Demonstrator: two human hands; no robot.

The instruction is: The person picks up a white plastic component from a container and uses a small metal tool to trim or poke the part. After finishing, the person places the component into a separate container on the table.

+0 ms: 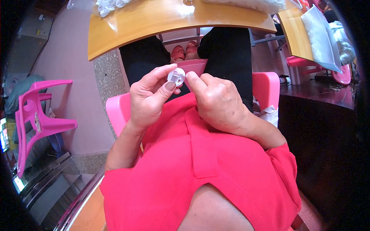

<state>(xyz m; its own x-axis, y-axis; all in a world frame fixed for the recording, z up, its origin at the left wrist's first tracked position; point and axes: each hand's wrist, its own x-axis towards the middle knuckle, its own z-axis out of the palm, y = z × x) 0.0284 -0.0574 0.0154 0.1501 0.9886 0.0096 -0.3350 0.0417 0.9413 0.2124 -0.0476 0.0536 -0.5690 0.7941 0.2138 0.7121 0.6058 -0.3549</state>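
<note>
My left hand [148, 98] pinches a small round white plastic part [178, 73] between thumb and fingers, above my lap. A recess with slots shows on the part's upward face. Close against its right side is my right hand [221, 102], fingers curled and thumb pressed to the forefinger. Something thin seems to reach from those fingertips to the white part, but it is too small to name. Most of what the right hand grips stays hidden behind its fingers.
Ahead of my knees runs a wooden table [173, 29] holding a heap of small white parts [110, 5] at its far left. To the right, a clear plastic bin [322, 38] rests on another table. A pink plastic chair [48, 119] lies at left.
</note>
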